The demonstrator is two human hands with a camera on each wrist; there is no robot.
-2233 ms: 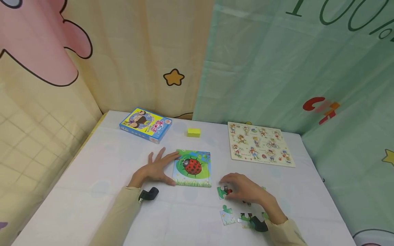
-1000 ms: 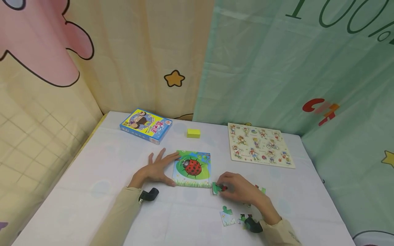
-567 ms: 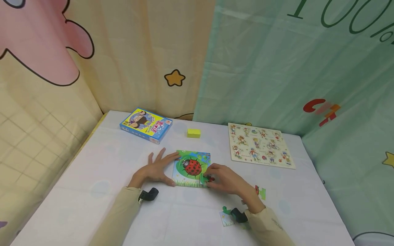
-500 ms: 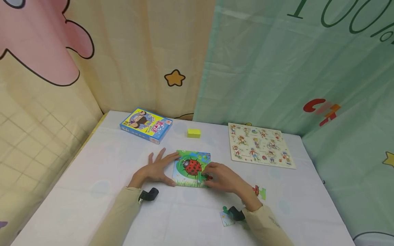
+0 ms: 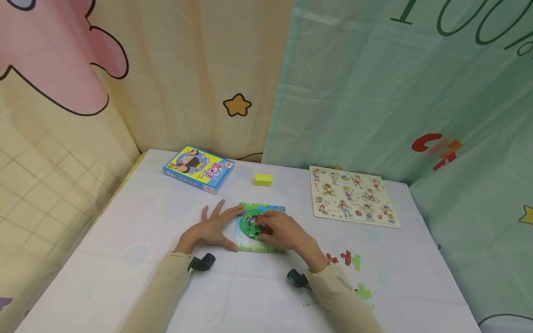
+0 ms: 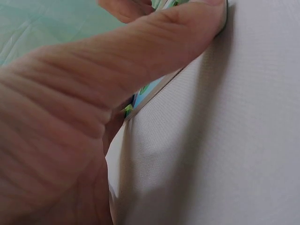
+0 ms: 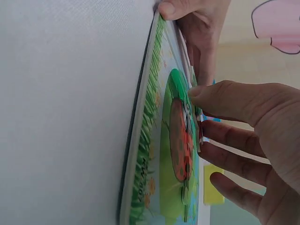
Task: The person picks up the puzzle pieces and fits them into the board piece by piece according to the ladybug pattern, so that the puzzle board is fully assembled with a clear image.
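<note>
A square puzzle board [image 5: 262,248] with a ladybug picture lies at the middle of the table. My left hand [image 5: 209,230] is spread at its left side, thumb and a fingertip touching the edge; the left wrist view shows the straight thumb [image 6: 154,51] at the board's border. Over the board, my right hand [image 5: 287,231] pinches a green and red puzzle piece [image 5: 252,228] between thumb and fingers. In the right wrist view the piece appears nearly edge-on above the picture. Part of the ladybug is hidden by the right hand.
Loose puzzle pieces [image 5: 346,257] lie right of the board, some beneath the right forearm. Behind stand a blue and yellow box [image 5: 197,169] and a yellow block [image 5: 263,180]. A pegboard-like panel of child figures [image 5: 351,196] lies at the back right.
My right hand has carried the puzzle piece leftward from the loose pieces to over the board's left half. My left hand has stayed in place.
</note>
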